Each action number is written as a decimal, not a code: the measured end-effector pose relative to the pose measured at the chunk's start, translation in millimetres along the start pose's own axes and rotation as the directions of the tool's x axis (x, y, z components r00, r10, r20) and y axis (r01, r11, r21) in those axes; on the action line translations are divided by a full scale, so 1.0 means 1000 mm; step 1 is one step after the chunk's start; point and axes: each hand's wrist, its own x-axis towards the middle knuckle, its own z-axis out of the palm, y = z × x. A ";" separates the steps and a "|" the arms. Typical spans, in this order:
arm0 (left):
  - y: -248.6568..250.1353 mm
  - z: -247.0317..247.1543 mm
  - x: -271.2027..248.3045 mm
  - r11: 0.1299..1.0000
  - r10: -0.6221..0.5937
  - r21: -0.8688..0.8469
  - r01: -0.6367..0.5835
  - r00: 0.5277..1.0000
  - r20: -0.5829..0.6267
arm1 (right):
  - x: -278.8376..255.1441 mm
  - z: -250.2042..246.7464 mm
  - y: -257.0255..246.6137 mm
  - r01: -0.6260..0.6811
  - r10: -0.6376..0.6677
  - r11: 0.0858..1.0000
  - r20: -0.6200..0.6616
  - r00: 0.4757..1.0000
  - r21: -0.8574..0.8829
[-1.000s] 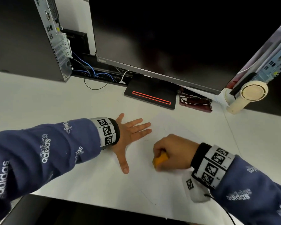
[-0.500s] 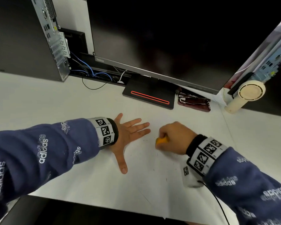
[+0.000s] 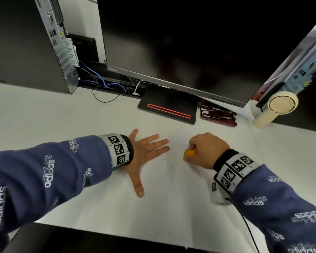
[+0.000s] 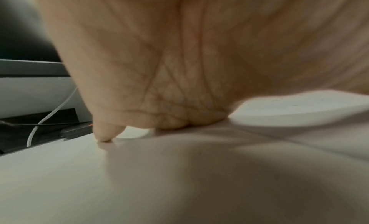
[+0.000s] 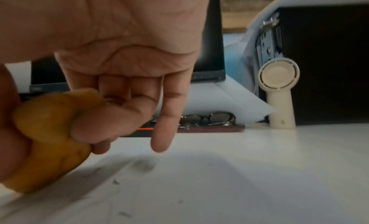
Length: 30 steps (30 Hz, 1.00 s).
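entry, desk [image 3: 44, 115]. white sheet [image 3: 168, 198] lay flat and bore faint pencil marks. left hand [image 3: 146, 152]: fingers straight and spread, palm pressed on the sheet, probably to keep it from sliding. right hand [image 3: 205, 149]: fingers curled round a yellow eraser [image 3: 190, 152], whose end met the sheet beside the marks, apparently for rubbing out. behind stood glasses [image 3: 217, 116], small fan [image 3: 279, 108], monitor [image 3: 190, 42].

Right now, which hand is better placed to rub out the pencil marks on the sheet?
Right. The right hand grips the orange eraser, its end down on the sheet beside the grey marks. The left hand lies flat with spread fingers, pressing the sheet and holding nothing; it suits anchoring.
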 end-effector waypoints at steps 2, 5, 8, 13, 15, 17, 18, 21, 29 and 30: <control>0.000 0.000 0.000 1.000 0.000 0.005 0.000 1.000 -0.007 | -0.008 0.006 -0.006 0.015 -0.018 0.999 -0.059 0.998 -0.052; -0.001 -0.001 -0.002 1.000 -0.003 -0.012 0.003 1.000 0.001 | -0.045 0.021 -0.035 0.191 -0.191 0.982 0.049 0.980 0.005; -0.002 -0.001 -0.002 1.000 -0.006 -0.018 0.007 1.000 0.012 | -0.058 0.025 -0.044 0.258 -0.266 0.964 0.173 0.948 0.070; 0.002 0.000 -0.001 1.000 -0.016 -0.016 0.016 1.000 -0.005 | -0.008 0.007 0.007 -0.021 0.016 0.994 0.049 0.999 0.106; 0.003 0.000 -0.001 1.000 -0.014 -0.019 0.014 1.000 -0.006 | 0.002 0.008 0.016 -0.078 0.079 0.994 -0.005 0.997 0.072; 0.002 0.000 -0.001 1.000 -0.012 -0.020 0.012 1.000 -0.017 | 0.003 0.011 0.014 -0.076 0.076 0.997 -0.023 0.997 0.020; 0.002 0.001 -0.001 1.000 -0.009 -0.024 0.008 1.000 -0.024 | 0.001 0.012 0.012 -0.071 0.072 0.997 -0.029 0.997 0.014; 0.000 0.003 0.001 1.000 -0.001 -0.029 0.001 0.999 -0.034 | -0.008 0.015 0.008 -0.056 0.058 0.996 -0.020 0.998 0.063; -0.008 -0.010 -0.011 0.993 0.043 -0.112 -0.047 0.998 -0.037 | -0.021 0.030 0.012 0.052 -0.043 0.989 -0.072 0.996 0.136; -0.012 -0.013 -0.013 0.989 0.053 -0.133 -0.060 0.997 -0.061 | -0.023 0.031 0.015 0.071 -0.060 0.987 -0.079 0.995 0.143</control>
